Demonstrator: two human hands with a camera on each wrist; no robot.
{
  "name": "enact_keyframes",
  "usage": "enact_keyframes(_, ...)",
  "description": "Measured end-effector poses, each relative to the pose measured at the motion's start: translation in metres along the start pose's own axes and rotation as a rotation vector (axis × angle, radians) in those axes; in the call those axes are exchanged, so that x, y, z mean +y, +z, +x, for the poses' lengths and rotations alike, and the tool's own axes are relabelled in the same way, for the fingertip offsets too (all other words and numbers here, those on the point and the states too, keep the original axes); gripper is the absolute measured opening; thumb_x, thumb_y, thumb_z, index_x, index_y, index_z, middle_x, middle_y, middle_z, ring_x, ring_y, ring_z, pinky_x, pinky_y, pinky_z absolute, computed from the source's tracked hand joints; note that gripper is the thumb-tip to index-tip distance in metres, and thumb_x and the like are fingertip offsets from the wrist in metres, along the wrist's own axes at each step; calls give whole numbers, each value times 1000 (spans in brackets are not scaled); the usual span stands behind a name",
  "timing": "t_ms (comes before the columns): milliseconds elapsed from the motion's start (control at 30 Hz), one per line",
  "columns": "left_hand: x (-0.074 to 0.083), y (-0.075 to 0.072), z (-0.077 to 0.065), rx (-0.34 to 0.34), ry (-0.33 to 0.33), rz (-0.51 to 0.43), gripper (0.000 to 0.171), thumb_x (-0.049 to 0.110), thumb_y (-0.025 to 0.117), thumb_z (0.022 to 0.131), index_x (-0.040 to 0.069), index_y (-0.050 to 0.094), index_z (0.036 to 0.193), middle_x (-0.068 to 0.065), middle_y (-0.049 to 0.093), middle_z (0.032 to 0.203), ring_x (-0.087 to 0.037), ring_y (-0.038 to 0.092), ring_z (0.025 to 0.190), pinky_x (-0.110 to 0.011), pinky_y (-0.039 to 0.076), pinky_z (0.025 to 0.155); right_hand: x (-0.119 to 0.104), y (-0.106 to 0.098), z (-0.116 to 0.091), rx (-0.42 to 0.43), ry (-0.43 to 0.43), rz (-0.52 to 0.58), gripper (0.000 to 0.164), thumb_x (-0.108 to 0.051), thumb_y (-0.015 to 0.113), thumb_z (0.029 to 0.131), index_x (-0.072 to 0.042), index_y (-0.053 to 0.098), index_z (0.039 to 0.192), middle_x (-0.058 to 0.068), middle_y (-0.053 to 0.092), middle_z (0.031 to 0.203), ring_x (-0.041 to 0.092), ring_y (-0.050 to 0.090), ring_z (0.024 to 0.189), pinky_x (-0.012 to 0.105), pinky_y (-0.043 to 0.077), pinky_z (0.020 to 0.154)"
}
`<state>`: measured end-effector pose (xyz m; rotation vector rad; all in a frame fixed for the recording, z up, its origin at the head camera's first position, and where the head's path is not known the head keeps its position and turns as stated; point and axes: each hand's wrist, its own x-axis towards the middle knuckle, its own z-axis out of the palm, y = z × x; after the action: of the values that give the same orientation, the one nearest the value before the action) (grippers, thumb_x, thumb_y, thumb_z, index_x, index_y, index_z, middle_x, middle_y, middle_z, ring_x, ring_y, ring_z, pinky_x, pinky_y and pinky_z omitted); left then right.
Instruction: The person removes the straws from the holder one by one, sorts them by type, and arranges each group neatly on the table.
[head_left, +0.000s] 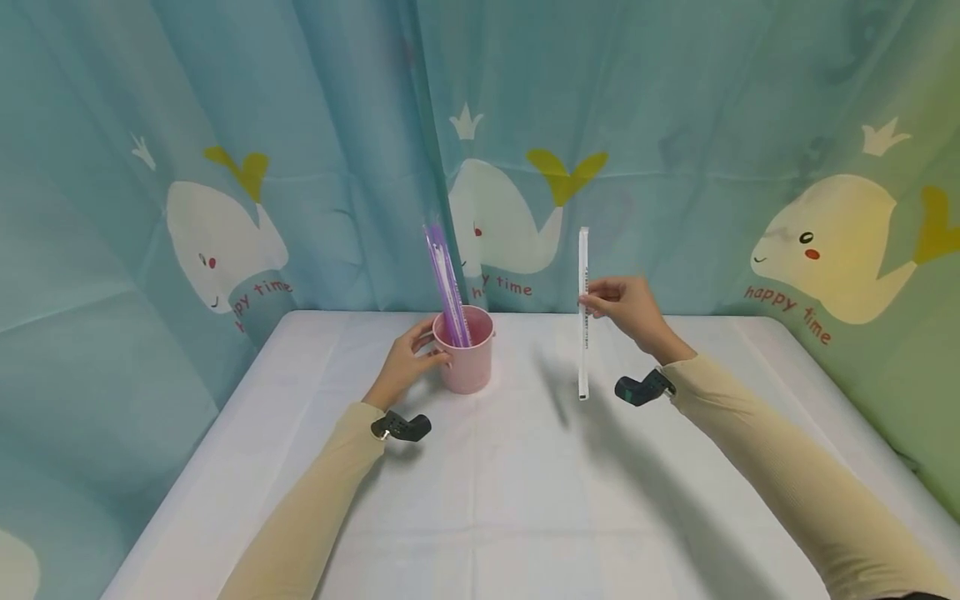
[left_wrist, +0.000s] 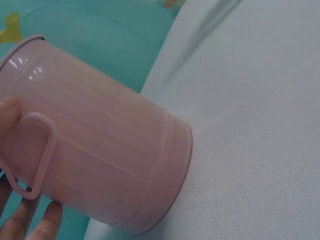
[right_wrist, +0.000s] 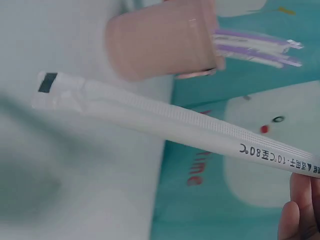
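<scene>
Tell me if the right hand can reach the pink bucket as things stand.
Probably yes: the right hand pinches a slim white packet, but the side of the pink bucket facing it looks free.

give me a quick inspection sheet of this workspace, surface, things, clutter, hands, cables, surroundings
surface: white table, faint creases
job's things: pink bucket upright on the table, purple and white packets leaning in it and sticking out above the rim; slim white packet held upright, off the table
clutter: nothing seen
grippers: left hand holds the bucket's side; right hand pinches the slim white packet; a dark device on each wrist
cables: nothing seen
surroundings: blue-green curtain with whale prints behind the table
</scene>
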<state>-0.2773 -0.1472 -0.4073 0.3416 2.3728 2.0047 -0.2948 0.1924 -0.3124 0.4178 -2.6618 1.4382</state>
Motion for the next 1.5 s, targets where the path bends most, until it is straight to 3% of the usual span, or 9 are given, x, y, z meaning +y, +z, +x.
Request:
enact_keyframes(300,-1,-2,2,1,-19,-13,70,1,68,81,6,36,144,-14,36,149,-33,36,137,-43,39,112,35,10,-9,-87,87,22,28,-10,63,89,10,62,108,25,69,100,-3,61,69,20,58,66)
enact_keyframes(433,8,-2,-2,-7,-40,-31,71,0,68,82,5,34,144,-15,33,151,-33,34,139,-44,37,113,49,19,-12,-106,126,39,29,-12,63,89,10,62,108,16,72,94,-3,60,69,24,59,68)
enact_keyframes(633,27,-1,-9,-22,-47,-27,71,-1,67,82,1,32,144,-18,32,151,-36,33,139,-44,36,114,70,32,-13,-93,194,91,31,-14,64,89,10,62,108,1,72,85,-2,60,69,18,57,65)
enact_keyframes(767,22,-2,-6,-25,-34,-16,71,0,67,82,1,33,144,-19,32,151,-37,33,138,-45,36,113,81,39,-12,-80,227,109,32,-15,63,89,10,62,108,-3,71,82,-1,60,70,18,55,65)
enact_keyframes(967,2,-4,1,-13,13,11,71,2,68,82,3,34,144,-17,34,150,-36,36,137,-44,38,112,94,46,-8,-83,326,71,34,-19,63,89,8,62,111,-8,65,75,5,56,67,20,52,63)
enact_keyframes(1100,0,-2,1,-2,14,2,70,2,68,82,4,35,144,-16,36,149,-35,36,137,-45,38,112,103,50,-7,-91,354,35,35,-18,63,89,8,62,112,-8,61,69,7,52,63,20,46,58)
enact_keyframes(1500,25,2,-11,-21,-27,-11,71,-1,67,82,-1,32,144,-21,33,149,-37,35,138,-45,37,113,109,61,-7,-66,404,-63,29,-17,66,87,6,65,103,-2,61,67,7,53,60,17,47,54)
